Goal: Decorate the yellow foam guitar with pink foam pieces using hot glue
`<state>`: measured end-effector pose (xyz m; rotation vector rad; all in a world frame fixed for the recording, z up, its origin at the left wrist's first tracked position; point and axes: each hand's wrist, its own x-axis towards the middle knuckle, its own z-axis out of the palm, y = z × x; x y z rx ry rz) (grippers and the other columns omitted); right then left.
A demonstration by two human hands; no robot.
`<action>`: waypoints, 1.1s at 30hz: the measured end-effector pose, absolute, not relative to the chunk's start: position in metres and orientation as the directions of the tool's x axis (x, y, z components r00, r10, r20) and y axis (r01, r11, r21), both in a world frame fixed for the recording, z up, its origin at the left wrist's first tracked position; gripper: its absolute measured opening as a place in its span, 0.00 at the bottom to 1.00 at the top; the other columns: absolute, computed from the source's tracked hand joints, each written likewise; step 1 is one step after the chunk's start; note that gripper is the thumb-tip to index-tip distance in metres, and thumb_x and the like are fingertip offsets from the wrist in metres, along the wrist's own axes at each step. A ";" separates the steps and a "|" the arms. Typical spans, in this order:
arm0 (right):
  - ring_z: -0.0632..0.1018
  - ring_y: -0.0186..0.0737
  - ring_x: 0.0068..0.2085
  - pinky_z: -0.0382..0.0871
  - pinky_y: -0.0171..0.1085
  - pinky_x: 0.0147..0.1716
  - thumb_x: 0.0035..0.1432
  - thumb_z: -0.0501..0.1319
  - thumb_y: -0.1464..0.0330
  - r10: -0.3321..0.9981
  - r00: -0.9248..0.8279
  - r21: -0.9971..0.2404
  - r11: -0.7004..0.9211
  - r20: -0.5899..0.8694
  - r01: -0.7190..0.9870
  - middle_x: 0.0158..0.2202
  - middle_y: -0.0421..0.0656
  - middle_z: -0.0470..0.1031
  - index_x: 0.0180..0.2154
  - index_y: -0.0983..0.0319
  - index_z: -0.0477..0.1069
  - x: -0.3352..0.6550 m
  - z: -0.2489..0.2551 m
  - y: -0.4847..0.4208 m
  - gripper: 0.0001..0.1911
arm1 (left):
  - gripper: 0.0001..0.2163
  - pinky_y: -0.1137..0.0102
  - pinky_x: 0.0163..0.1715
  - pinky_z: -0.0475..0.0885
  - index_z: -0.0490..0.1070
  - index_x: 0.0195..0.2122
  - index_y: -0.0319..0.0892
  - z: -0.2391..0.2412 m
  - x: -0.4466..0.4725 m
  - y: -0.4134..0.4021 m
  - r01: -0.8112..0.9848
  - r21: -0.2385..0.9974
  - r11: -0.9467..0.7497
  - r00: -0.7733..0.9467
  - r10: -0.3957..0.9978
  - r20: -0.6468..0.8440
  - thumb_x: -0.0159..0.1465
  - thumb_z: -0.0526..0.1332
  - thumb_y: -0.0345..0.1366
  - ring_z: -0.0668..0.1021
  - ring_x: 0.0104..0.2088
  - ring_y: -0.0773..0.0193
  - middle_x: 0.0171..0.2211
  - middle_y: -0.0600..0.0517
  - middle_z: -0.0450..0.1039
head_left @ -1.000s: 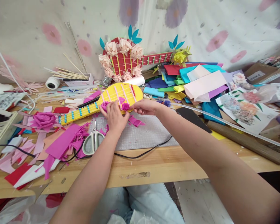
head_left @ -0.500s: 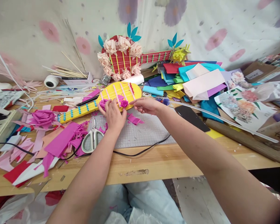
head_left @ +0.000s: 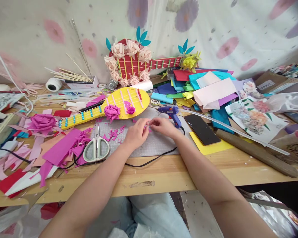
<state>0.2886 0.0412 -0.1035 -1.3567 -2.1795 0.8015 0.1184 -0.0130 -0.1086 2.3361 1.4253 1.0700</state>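
Observation:
My left hand (head_left: 137,133) and my right hand (head_left: 162,126) meet over the grey cutting mat (head_left: 149,145), fingertips pinched together on a small pink paper strip (head_left: 147,127). Just beyond them lies a yellow paper guitar (head_left: 106,110) with two magenta paper roses (head_left: 112,111) on its body. A blue glue gun (head_left: 172,113) lies to the right of my right hand. Scissors (head_left: 96,148) rest to the left of my left arm.
Pink paper scraps and a big magenta rose (head_left: 41,121) crowd the left. A black phone (head_left: 202,125) lies on yellow paper at right, next to stacked coloured sheets (head_left: 203,86) and a wooden rod (head_left: 255,151). A red paper guitar (head_left: 139,62) leans on the back wall.
Both hands have left the yellow guitar's body and come back toward me over the mat, now pinching a small pink strip. The glue gun and phone are now uncovered.

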 end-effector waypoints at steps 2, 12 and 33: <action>0.75 0.36 0.32 0.64 0.34 0.33 0.52 0.58 0.73 0.895 -0.443 -0.619 0.380 0.058 0.687 0.30 0.41 0.78 0.32 0.62 0.74 0.286 -0.107 0.041 0.07 | 0.17 0.68 0.39 0.72 0.63 0.51 0.40 -0.114 0.119 -0.013 0.682 0.580 -0.447 0.269 0.890 0.369 0.60 0.52 0.25 0.77 0.42 0.62 0.45 0.45 0.72; 0.70 0.35 0.30 0.57 0.34 0.29 0.53 0.63 0.63 0.864 -0.503 -0.540 0.442 0.041 0.716 0.30 0.41 0.73 0.34 0.61 0.73 0.285 -0.110 0.037 0.09 | 0.18 0.61 0.49 0.69 0.65 0.46 0.39 -0.116 0.114 -0.007 0.676 0.641 -0.363 0.184 0.926 0.330 0.54 0.53 0.21 0.75 0.47 0.57 0.43 0.44 0.72; 0.65 0.26 0.25 0.51 0.31 0.23 0.34 0.74 0.59 0.888 -0.433 -0.957 -0.242 -0.153 -0.159 0.25 0.36 0.69 0.27 0.62 0.71 0.275 -0.108 0.034 0.19 | 0.07 0.74 0.33 0.76 0.71 0.33 0.33 -0.098 0.122 -0.005 -0.585 0.697 0.415 0.225 0.908 -0.353 0.60 0.55 0.21 0.80 0.30 0.68 0.27 0.49 0.77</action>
